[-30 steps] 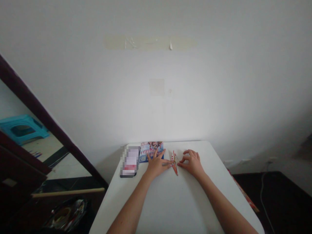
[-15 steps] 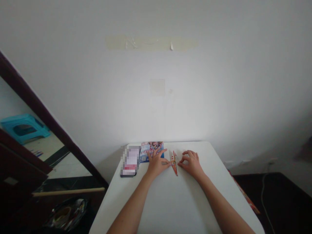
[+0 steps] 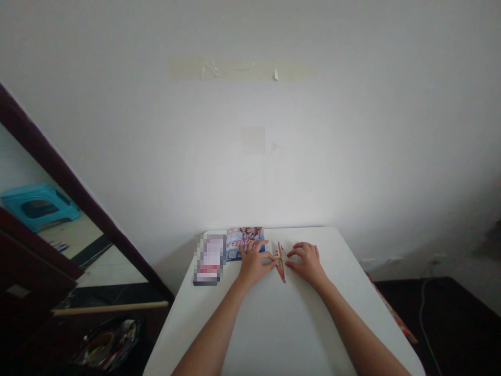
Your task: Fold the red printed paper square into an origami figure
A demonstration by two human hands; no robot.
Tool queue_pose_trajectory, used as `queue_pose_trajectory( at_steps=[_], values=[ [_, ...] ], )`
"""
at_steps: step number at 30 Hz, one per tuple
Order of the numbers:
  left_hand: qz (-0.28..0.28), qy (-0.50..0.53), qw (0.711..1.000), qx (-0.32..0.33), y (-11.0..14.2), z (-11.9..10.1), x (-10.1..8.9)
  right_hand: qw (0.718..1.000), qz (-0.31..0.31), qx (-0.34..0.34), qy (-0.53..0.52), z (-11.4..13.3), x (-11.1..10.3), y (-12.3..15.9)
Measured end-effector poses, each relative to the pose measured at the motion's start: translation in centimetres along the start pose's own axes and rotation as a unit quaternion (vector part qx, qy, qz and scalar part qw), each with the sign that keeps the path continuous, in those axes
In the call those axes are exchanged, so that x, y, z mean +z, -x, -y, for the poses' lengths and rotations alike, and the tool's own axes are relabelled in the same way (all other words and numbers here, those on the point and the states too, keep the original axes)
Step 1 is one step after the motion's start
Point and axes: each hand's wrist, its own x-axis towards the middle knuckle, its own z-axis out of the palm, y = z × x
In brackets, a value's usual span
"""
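Item 1: paper [image 3: 281, 272], one piece, narrow, with a slender lower point. Location: on the worktop [image 3: 266, 326], between the two hands, its long line running from 12 o'clock to between 5 and 6. Colours: red and white above, orange below. Condition: apparently folded; separate creases and layers too small to count.

Item 2: left hand [image 3: 252, 266], at 9 o'clock of the paper. Fingers: thumb and forefinger curve together at the paper's near side, touching or almost touching it; whether they pinch it, cannot tell. Remaining fingers fanned over the booklet.

Item 3: right hand [image 3: 309, 262], at 3 o'clock. Fingers: bent, thumb and forefinger slightly parted, tips just beside the paper, with no hold seen.

Item 4: booklet [image 3: 234, 254], printed, at 10 o'clock of the paper, partly under the left hand.

Item 5: phone [image 3: 210, 258], screen up, picture blurred, beside the booklet at its 8 o'clock.

Progress, as judged: narrow form achieved, main folding seemingly made. Outstanding: both hands are placed at the middle of the piece, so shaping or creasing there looks incomplete. Number of folds remaining: cannot tell; no finished example is legible for comparison.
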Motion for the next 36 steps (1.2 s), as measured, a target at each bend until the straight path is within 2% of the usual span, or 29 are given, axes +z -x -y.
queue_pose_trajectory(
  at_steps=[4, 7, 19, 36],
  values=[
    [-0.032, -0.011, 0.999, -0.037, -0.11, -0.12, 0.46, 1.0, 0.005, -0.003, 0.01, 0.14, -0.15, -0.08],
    [-0.032, -0.026, 0.998, -0.054, -0.13, -0.02, 0.72, 1.0, 0.004, -0.008, 0.018, 0.06, -0.15, -0.14],
    [-0.009, -0.003, 0.998, -0.059, -0.21, -0.64, 0.16, 1.0, 0.01, -0.004, 0.014, -0.07, -0.05, -0.28],
    [-0.054, 0.04, 0.995, -0.073, -0.54, -0.95, 0.47, 0.999, -0.03, -0.026, 0.0, -0.8, 0.73, -0.41]
  ],
)
